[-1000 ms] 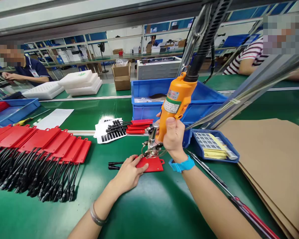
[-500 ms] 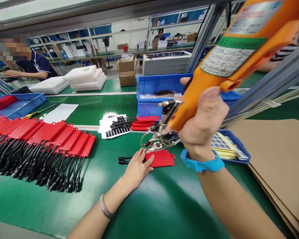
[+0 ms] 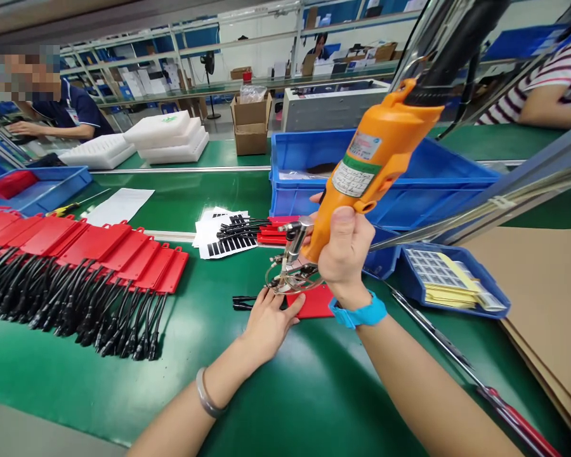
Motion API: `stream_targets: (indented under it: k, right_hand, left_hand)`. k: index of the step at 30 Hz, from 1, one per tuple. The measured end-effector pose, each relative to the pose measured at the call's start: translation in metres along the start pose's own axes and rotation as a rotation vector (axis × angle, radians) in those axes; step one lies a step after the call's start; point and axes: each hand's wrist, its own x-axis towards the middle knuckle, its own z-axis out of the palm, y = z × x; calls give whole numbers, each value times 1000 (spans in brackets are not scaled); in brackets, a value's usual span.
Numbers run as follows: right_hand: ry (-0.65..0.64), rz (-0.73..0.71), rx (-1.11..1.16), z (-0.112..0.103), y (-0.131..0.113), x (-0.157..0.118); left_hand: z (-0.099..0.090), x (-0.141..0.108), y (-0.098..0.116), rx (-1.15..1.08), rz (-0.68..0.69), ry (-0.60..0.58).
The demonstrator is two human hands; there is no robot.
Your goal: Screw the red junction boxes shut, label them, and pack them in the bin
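Note:
My right hand (image 3: 345,254) is wrapped round an orange power screwdriver (image 3: 361,171), tilted with its metal tip end low over a red plate (image 3: 318,301). Thin clear tubing loops around the tip and hides the exact contact point. My left hand (image 3: 271,320) lies with fingers spread on the left end of the red plate. Two black connectors (image 3: 244,303) stick out to the left from beneath its fingers. Behind, several red plates with black cables (image 3: 273,231) rest by white printed sheets (image 3: 223,244).
Many red plates with black cables (image 3: 95,247) line the left side. Blue bins (image 3: 390,200) stand behind; a blue tray (image 3: 490,304) and cardboard (image 3: 556,285) are at right. A long red-handled tool (image 3: 509,409) lies near my right arm. Two people sit left and right.
My right hand and the orange screwdriver have moved left and down, closer to the red plate. The left hand stays on the plate. The view has shifted, showing more on the right.

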Motion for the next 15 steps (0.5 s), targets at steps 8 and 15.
stream_targets:
  k: [8,15]
  right_hand:
    - [-51,10,36,7,11,-5]
    - [-21,-32,75,1,2,-9]
  left_hand:
    - [2,1,-1,33,-9,-10]
    - [-7,-2,1,25,9,26]
